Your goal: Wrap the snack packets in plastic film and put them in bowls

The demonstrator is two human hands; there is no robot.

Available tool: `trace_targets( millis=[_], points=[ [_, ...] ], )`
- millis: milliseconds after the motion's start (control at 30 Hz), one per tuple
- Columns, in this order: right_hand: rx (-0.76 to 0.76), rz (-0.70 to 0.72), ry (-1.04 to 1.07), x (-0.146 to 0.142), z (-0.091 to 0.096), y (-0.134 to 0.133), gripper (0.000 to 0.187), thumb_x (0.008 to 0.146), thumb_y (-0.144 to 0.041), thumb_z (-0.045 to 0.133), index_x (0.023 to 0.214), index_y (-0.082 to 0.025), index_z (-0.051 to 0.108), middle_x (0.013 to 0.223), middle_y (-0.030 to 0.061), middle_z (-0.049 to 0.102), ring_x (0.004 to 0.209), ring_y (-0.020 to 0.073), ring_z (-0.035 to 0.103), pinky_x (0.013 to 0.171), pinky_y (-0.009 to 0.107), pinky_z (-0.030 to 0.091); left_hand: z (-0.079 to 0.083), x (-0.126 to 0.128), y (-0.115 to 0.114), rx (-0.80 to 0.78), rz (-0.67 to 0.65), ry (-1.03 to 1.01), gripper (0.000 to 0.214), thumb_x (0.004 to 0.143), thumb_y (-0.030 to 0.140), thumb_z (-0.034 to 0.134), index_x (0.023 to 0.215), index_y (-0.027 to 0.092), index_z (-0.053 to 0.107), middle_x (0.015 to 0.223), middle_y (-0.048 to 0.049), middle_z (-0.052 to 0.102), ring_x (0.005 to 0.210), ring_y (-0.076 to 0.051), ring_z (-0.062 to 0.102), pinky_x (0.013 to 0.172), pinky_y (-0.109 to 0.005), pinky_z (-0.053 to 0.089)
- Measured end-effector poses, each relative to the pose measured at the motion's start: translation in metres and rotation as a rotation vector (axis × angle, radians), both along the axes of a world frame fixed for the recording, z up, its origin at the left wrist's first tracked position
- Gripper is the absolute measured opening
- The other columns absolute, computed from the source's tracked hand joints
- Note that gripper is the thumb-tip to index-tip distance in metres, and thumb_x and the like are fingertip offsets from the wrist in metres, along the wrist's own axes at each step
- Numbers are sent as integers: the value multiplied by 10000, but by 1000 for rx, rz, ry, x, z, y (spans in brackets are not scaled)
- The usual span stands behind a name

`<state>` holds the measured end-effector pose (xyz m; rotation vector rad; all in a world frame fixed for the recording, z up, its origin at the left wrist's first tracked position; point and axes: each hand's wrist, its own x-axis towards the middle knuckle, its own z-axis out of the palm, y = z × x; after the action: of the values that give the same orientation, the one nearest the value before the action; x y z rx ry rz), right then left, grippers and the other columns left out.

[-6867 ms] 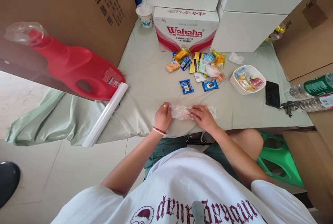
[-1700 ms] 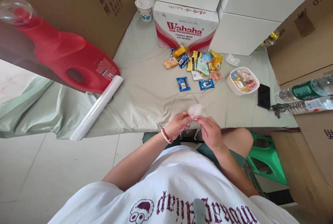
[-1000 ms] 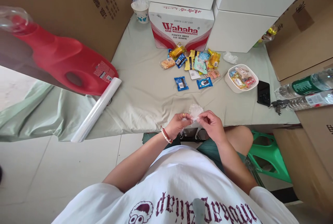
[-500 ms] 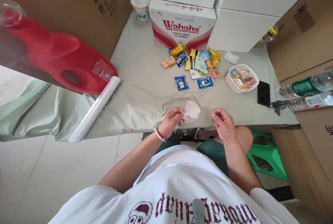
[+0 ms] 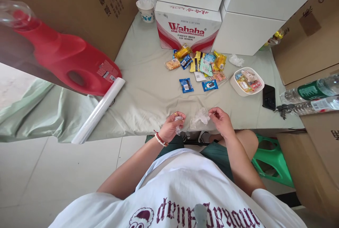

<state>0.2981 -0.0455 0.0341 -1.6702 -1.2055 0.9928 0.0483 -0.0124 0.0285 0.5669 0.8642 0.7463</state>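
Observation:
Over the table's near edge, my right hand [image 5: 221, 122] pinches a crumpled piece of clear plastic film [image 5: 199, 118] between thumb and fingertips; the film spreads out to the left of it. My left hand [image 5: 172, 126] is closed around a smaller wad of clear plastic [image 5: 179, 124], part of it hidden by the fingers. A gap separates the two pieces. Beyond my hands lie two blue snack packets [image 5: 186, 85] and a pile of small colourful wrapped snacks [image 5: 205, 64]. Right of the pile stands a white plastic bowl [image 5: 241, 91] with wrapped snacks inside.
A roll of plastic film [image 5: 99, 110] lies at left by a big red jug [image 5: 76, 58]. A Wahaba carton [image 5: 188, 26], paper cup [image 5: 146, 11] and white boxes [image 5: 254, 1] stand at the back. At right are a phone [image 5: 269, 97], plastic bottles [image 5: 312, 90] and a green stool [image 5: 274, 161].
My right hand has moved left and taken hold of the larger plastic film, which my left hand held before. My left hand has shifted slightly left and keeps a smaller wad.

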Motion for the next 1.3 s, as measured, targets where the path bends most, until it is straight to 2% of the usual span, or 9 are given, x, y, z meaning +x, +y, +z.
trace_targets(
  millis=[133, 267, 467, 600, 700, 767, 967, 1133, 1300],
  points=[
    [20, 184, -277, -13, -10, 1, 441, 824, -273, 748, 1258, -245, 676, 1290, 89, 595, 671, 115, 551, 765, 340, 527, 0, -2, -3, -31, 18, -32, 481, 537, 138, 723, 1014, 193, 694, 880, -9, 649, 726, -103, 560, 630, -213, 423],
    [31, 297, -495, -11, -12, 16, 217, 832, -154, 717, 1039, -205, 759, 1025, 40, 639, 662, 115, 539, 782, 317, 510, 2, -12, -6, 59, 52, 54, 481, 478, 131, 632, 938, 196, 757, 1051, -36, 632, 751, -111, 526, 562, -223, 377],
    [160, -7, -608, 73, 42, 125, 374, 930, -275, 638, 1278, -151, 702, 1291, 149, 596, 836, 183, 607, 992, 423, 498, 2, -32, -13, 111, 7, 113, 519, 561, 95, 789, 1069, 202, 774, 901, -1, 597, 707, -90, 524, 601, -220, 407],
    [128, -167, -582, 101, 74, 169, 695, 895, -267, 706, 1538, -115, 490, 1655, 252, 265, 855, 141, 650, 1082, 399, 478, -6, -29, -19, 6, 121, 56, 517, 595, 258, 962, 1036, 180, 704, 863, -18, 683, 761, -136, 631, 683, -259, 499],
    [172, -51, -413, 68, 69, 143, 456, 932, -294, 669, 1350, -114, 642, 1565, 227, 440, 930, 167, 657, 1074, 412, 483, -12, -18, -21, -18, 237, 101, 511, 556, 364, 1000, 882, 165, 661, 804, -13, 689, 691, -120, 622, 629, -245, 492],
    [127, 106, -295, 29, 52, 104, 310, 955, -397, 641, 1121, -151, 731, 1200, 152, 702, 890, 190, 669, 924, 389, 560, -13, -10, -19, 2, 261, 149, 535, 552, 433, 995, 871, 161, 663, 755, -5, 676, 638, -110, 599, 581, -237, 475],
    [-125, 326, 345, -62, -1, 10, 387, 791, -543, 814, 1032, -253, 726, 902, 13, 735, 802, 171, 669, 696, 294, 571, -8, 11, -4, 131, 172, 269, 565, 663, 654, 866, 823, 141, 691, 599, 34, 560, 491, -67, 454, 444, -209, 342],
    [-182, 32, 657, -53, -8, 3, 429, 684, -544, 895, 871, -231, 670, 655, -58, 582, 583, 107, 514, 565, 242, 460, -8, 21, 1, 118, 167, 194, 551, 687, 664, 842, 731, 175, 593, 575, 75, 468, 426, -31, 370, 401, -193, 235],
    [-145, 80, 549, -34, -6, 2, 410, 731, -558, 869, 895, -221, 703, 670, -44, 582, 602, 112, 495, 589, 255, 441, -12, 21, -3, 64, 157, 135, 546, 682, 629, 862, 729, 184, 551, 618, 78, 459, 464, -31, 385, 437, -190, 275]
  ],
)
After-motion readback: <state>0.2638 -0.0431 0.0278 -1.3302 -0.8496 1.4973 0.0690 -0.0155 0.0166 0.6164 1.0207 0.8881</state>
